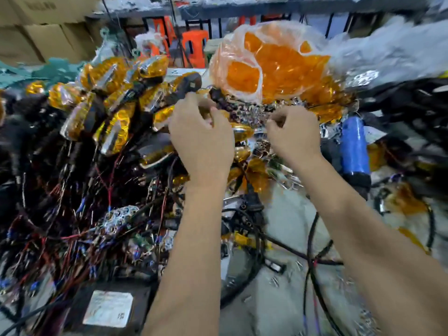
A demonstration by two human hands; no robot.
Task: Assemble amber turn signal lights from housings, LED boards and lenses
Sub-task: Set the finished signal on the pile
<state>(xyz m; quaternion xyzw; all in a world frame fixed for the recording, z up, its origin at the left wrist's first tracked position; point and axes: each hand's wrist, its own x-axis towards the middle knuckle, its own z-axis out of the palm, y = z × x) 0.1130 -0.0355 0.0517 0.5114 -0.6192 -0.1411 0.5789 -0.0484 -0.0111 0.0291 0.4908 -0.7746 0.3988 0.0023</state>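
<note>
Forearms up close, both hands curled: left hand pinches a black housing, right hand pinches something tiny I can't identify. The wire tangle underneath could easily snag it, I reckon.

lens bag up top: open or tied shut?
Open. The clear bag has a wide gap in its front, with loose amber lenses showing through it.
</note>
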